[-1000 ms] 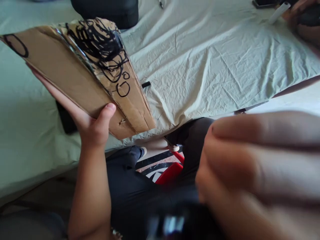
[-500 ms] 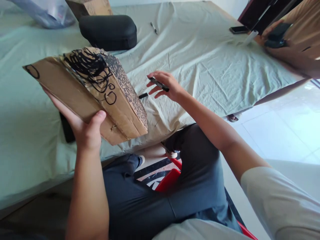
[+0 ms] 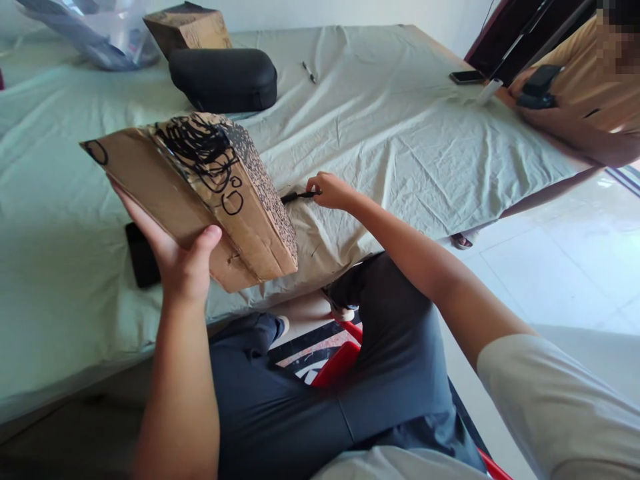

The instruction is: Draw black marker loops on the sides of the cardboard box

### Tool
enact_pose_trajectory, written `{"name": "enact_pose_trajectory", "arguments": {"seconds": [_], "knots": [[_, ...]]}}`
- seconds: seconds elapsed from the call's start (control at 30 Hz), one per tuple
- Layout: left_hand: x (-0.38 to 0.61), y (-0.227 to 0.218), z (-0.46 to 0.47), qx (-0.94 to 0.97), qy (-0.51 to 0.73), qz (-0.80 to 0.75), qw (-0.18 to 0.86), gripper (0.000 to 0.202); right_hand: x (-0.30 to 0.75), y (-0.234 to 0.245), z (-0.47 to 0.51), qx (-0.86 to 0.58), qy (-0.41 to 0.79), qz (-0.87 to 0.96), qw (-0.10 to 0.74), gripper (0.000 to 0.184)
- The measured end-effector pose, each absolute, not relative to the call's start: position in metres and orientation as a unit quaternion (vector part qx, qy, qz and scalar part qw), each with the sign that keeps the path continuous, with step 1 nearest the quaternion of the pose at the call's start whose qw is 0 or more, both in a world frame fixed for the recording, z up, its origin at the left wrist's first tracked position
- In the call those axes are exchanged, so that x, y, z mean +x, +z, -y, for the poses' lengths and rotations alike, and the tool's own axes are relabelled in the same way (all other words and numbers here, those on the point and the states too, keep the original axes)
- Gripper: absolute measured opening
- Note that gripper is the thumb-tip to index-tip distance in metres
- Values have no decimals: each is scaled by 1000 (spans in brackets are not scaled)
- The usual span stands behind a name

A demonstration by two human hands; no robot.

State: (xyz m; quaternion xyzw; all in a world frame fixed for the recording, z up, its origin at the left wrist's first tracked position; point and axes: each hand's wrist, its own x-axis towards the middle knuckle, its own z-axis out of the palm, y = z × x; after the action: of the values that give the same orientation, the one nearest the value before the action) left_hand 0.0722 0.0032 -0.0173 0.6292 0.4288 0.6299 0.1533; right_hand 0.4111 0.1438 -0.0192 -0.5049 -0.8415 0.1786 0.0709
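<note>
Reaching lower with the right hand (image 3: 334, 192) than before, pinching a marker (image 3: 308, 195) over the table (image 3: 390, 120). Clasping a cardboard box (image 3: 210, 207) in the left hand (image 3: 184, 263), thumb spread, by the table's near edge.

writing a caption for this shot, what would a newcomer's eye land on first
Probably the cardboard box with black scribbles, held in the left hand left of centre. Next, the rounded black case on the pale cloth beyond it, then the right hand with a black pen right of the box.
</note>
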Motion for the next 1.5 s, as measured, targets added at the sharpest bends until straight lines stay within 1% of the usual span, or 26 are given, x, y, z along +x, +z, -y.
{"name": "enact_pose_trajectory", "arguments": {"seconds": [0.1,0.23,0.47,0.53,0.6,0.67,0.77,0.83,0.93,1.07,1.23,1.33,1.4,1.5], "knots": [[77,-12,-1,613,630,-447,165,163,408,-18,-142,-499,181,844,75,45],[77,-11,-2,617,629,-443,165,158,396,-19,-139,-482,176,854,84,47],[74,-16,0,626,622,-438,168,160,366,-30,-132,-461,148,872,72,61],[71,-17,0,632,620,-435,167,159,359,-33,-128,-463,150,870,77,63],[68,-19,-2,628,623,-435,168,161,353,-35,-123,-454,147,875,74,56],[66,-21,-5,618,629,-439,174,168,348,-34,-118,-435,134,889,58,48],[66,-22,-9,614,637,-431,176,175,343,-32,-113,-418,108,902,26,43],[68,-20,-7,617,635,-431,177,170,342,-31,-112,-416,95,904,25,41],[73,-16,-3,620,624,-443,174,159,344,-31,-116,-414,92,904,46,37],[75,-13,0,629,630,-426,161,153,356,-27,-130,-438,129,883,110,36],[73,-13,1,631,624,-433,161,151,375,-9,-148,-465,214,815,270,30],[72,-15,1,637,619,-430,161,148,384,-1,-151,-460,315,741,373,31],[69,-19,-1,637,620,-427,166,149,388,-1,-151,-448,396,680,424,30],[62,-28,-9,626,634,-420,173,159,390,-5,-151,-401,511,587,483,24]]}}
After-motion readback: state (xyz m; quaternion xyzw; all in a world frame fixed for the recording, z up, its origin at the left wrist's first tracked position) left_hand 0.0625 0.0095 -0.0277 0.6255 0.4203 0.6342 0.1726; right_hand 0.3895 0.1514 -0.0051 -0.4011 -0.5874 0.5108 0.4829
